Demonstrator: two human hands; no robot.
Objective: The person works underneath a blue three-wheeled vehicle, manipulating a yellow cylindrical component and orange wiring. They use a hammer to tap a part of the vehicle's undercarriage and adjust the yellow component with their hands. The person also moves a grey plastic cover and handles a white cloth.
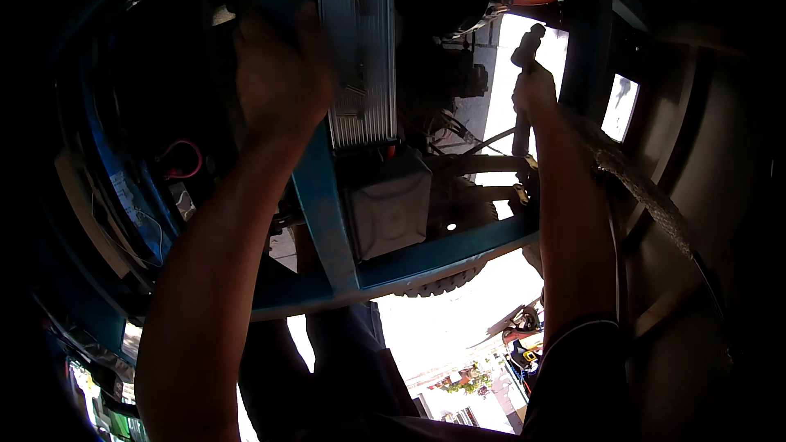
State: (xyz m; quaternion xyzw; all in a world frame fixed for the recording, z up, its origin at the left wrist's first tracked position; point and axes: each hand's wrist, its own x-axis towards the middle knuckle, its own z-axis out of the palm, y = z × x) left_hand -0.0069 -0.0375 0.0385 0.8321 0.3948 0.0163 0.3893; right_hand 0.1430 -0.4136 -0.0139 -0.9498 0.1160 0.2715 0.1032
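Note:
A hammer [528,45] is upright in my right hand [535,92], its dark head above the fist and its handle running down below. The fingers are closed around the handle. My left hand [282,82] is raised against the blue metal frame [318,196], beside a finned silver metal box [358,49]. Its thumb points up near the box's edge. The other fingers are blurred and lost in shadow, so I cannot see whether they grip the frame. Small bolt-like pieces [358,2] lie on the finned box.
Below the finned box sits a grey box-shaped cover [391,211]. A treaded tyre [446,282] shows beneath the frame's blue crossbar [450,258]. A braided sleeve [647,192] runs past my right forearm. Curved blue panels [123,188] stand at the left, and a red loop [184,160] hangs near them.

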